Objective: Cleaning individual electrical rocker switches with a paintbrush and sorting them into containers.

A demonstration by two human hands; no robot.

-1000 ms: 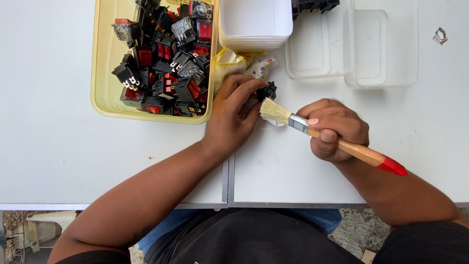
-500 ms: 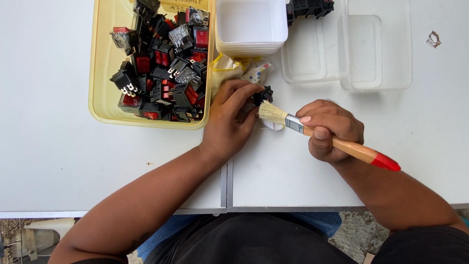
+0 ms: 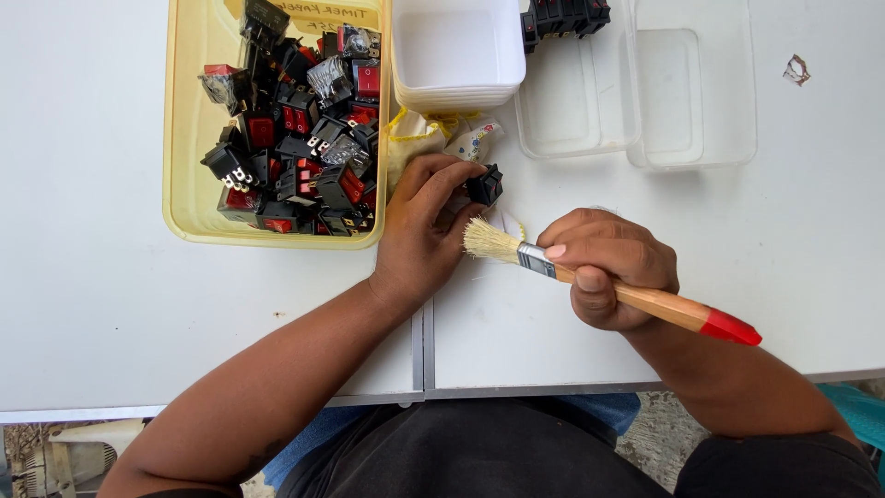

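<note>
Left hand (image 3: 419,226) pinches a small black switch (image 3: 485,184) between fingertips, just above the white bench (image 3: 111,304), at 12 o'clock from the brush bristles. Right hand (image 3: 604,267) is clamped round a wooden paintbrush (image 3: 608,281) with a red handle end, bristles pointing to 9 o'clock, near the switch. Yellow tray (image 3: 180,198) of black-and-red switches sits at 10 o'clock from the left hand. White tub (image 3: 456,51) at 12, clear containers (image 3: 645,92) at 1.
</note>
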